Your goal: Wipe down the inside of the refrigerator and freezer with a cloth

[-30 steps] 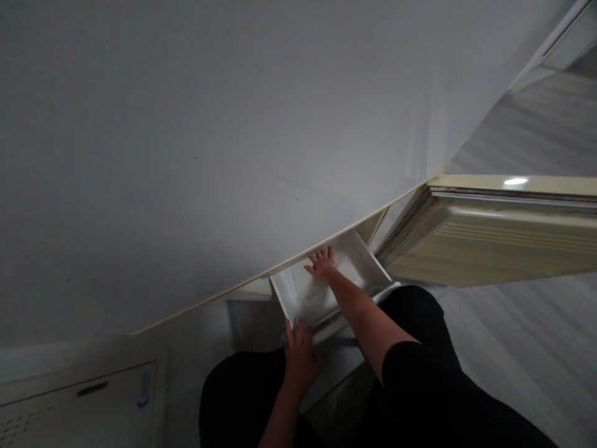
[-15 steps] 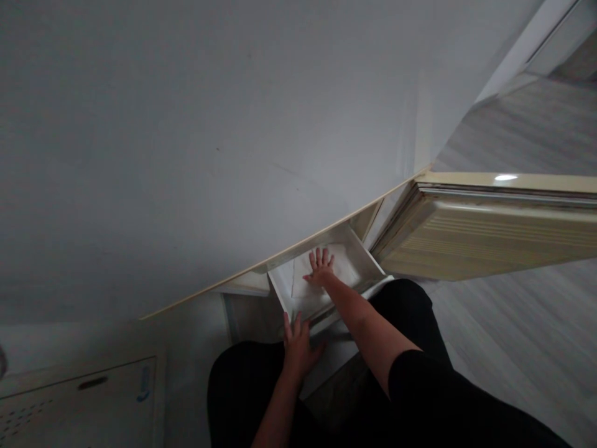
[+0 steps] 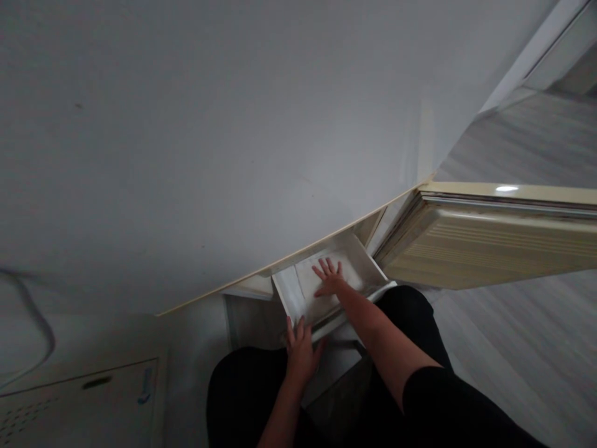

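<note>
A white drawer point(image 3: 370, 261) is pulled out from below a large pale panel. Inside, a thin off-white sheet point(image 3: 305, 274) lies on the drawer's bottom. My right hand point(image 3: 329, 280) is spread flat on this sheet, palm down and fingers apart. At the drawer's front left corner is my left hand point(image 3: 301, 351), its fingers reaching over the rim and slightly apart, the thumb pointing out to the right along the front. Part of the drawer's front edge is hidden behind my right forearm.
To the right a cream door point(image 3: 494, 242) with a ribbed inner face stands open. The big pale panel point(image 3: 233, 124) fills the upper view. A perforated cover point(image 3: 93, 404) is at lower left, with a grey cable point(image 3: 44, 330) above it. Grey wood-look floor point(image 3: 517, 336) lies to the right.
My right hand has shifted slightly right within the drawer, and the sheet's left edge has turned, its near end now farther right. My left hand keeps its place. The cable has come into view.
</note>
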Tool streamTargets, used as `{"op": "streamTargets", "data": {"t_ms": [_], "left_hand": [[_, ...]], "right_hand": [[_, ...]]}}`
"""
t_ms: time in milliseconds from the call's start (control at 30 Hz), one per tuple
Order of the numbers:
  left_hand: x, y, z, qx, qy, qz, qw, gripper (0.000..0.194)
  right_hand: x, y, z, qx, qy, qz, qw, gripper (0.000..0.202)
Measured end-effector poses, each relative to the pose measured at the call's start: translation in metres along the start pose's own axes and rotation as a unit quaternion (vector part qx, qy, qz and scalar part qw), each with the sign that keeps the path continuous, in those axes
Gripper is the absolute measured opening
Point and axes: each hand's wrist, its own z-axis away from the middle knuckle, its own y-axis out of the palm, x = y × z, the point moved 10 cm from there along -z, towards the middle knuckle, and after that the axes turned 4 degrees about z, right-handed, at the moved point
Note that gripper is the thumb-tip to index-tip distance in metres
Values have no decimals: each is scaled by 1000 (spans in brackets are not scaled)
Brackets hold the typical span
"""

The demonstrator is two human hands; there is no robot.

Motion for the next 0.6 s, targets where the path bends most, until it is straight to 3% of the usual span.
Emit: {"op": "streamTargets", "data": {"t_ms": [67, 133, 233, 333, 400, 600], "left_hand": [[0, 0, 0, 2, -4, 3, 1000, 58], [-3, -1, -1, 7, -6, 4, 1000, 59], [-7, -2, -1, 21, -14, 4, 1000, 58], [-9, -2, 0, 46, -31, -2, 998, 56], [-10, -2, 1, 55, -33, -7, 998, 58], [-11, -5, 2, 29, -12, -9, 999, 58]], "right_hand": [[-49, -7, 11, 24, 72, -11, 997, 131], [-82, -10, 22, 53, 124, -18, 991, 138], [-94, -12, 30, 86, 165, -6, 982, 146], [-79, -13, 28, 104, 220, 18, 970, 157], [-56, -13, 22, 103, 220, 28, 970, 163], [52, -2, 4, 51, 50, 47, 996, 164]]}}
